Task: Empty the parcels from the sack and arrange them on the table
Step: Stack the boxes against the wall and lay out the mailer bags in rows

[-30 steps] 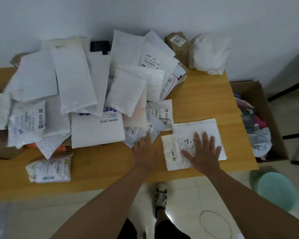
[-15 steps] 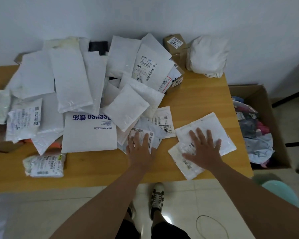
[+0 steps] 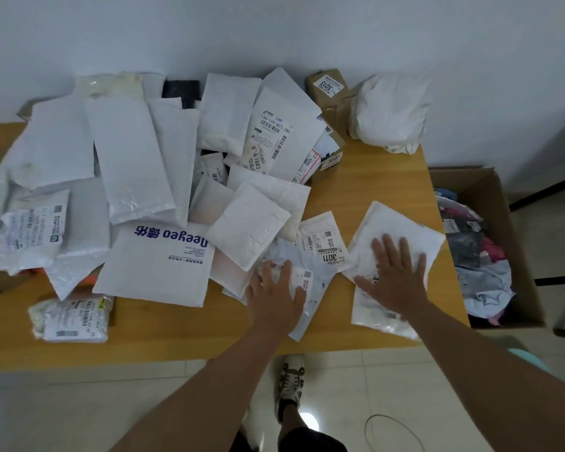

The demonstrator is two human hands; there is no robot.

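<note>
Both hands have slid their parcels farther up the light wooden table since half a second ago. From the head camera, the left hand lies flat, fingers straight, on a crumpled white labelled plastic mailer at the pile's near edge. The right hand, fingers spread wide, presses a flat white padded envelope lying tilted near the table's right edge, atop a second white parcel. A brown cardboard box of clothes stands on the floor beside the table.
</note>
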